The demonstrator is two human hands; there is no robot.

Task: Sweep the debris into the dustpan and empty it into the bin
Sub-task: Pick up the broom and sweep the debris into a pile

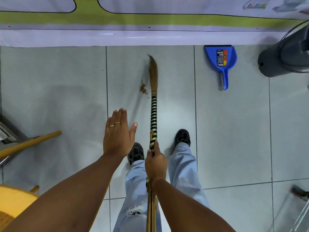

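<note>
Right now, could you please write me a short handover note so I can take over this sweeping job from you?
Right hand: gripping the straw broom with the green-and-white banded handle.
Left hand: open, flat, empty, above the floor.
Small brown debris pile: on the grey tile, just left of the bristles.
Blue plastic dustpan: empty, against the wall to the right, apart from the pile.
Dark grey bin: far right.
Done: debris gathered.
Left: fetch dustpan, sweep debris in, empty into bin.

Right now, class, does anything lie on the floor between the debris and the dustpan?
Only the broom itself: its bristles sit just right of the debris. Beyond it, bare tiles run to the blue dustpan by the wall.
</note>
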